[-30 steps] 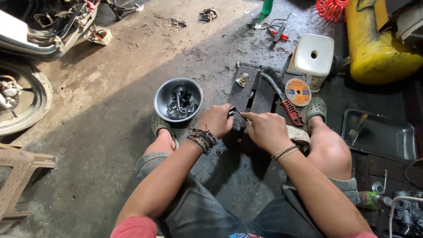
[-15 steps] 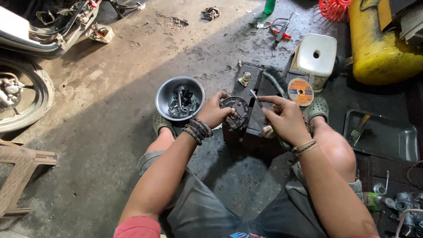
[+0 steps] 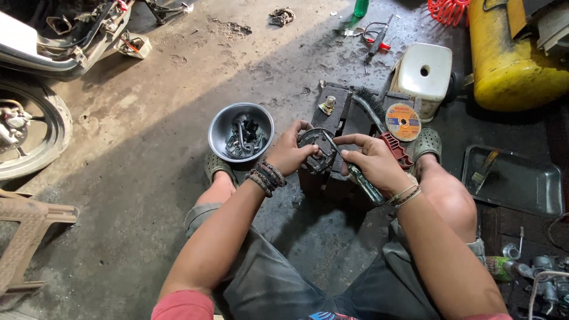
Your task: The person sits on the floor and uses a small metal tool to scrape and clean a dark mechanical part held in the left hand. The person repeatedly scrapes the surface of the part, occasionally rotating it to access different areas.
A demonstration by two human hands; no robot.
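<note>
Head view: left hand (image 3: 290,151) grips round metal part (image 3: 316,149); right hand (image 3: 373,163) fingers clamp screwdriver (image 3: 349,170) on it; bowl (image 3: 220,127) at ten o'clock.

Tank (image 3: 510,65): yellow. Stool (image 3: 422,74): white. Bowl (image 3: 220,127): silver-grey. Disc (image 3: 403,121): orange, dark centre. Tray (image 3: 515,184): dark grey. Hose (image 3: 447,9): red. Bottle (image 3: 360,7): green. Floor (image 3: 148,148): grey, stained.

wheel (image 3: 29,133): cut by left edge | bowl (image 3: 220,127) contents: too small to tell
</note>
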